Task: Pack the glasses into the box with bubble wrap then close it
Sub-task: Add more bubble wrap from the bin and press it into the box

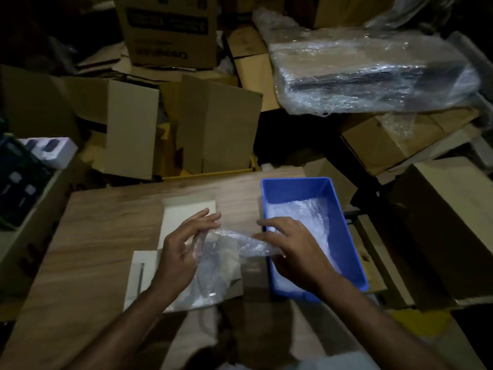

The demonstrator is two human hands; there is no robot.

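A flat white box point(184, 212) lies open on the wooden table point(106, 236), its lid flap pointing away from me. Over its lower part lies a sheet of bubble wrap point(213, 271), with a dark shape showing dimly through it; whether that is the glasses I cannot tell. My left hand point(184, 249) holds the wrap's left side, fingers curled at its edge. My right hand point(290, 249) pinches the wrap's right end, which is lifted and drawn toward the blue bin.
A blue plastic bin point(354, 236) with more bubble wrap inside stands at the table's right edge. Open cardboard cartons point(186, 124) crowd behind the table. A large wrapped package point(373, 73) sits back right. Small boxes point(48, 150) are stacked at the left.
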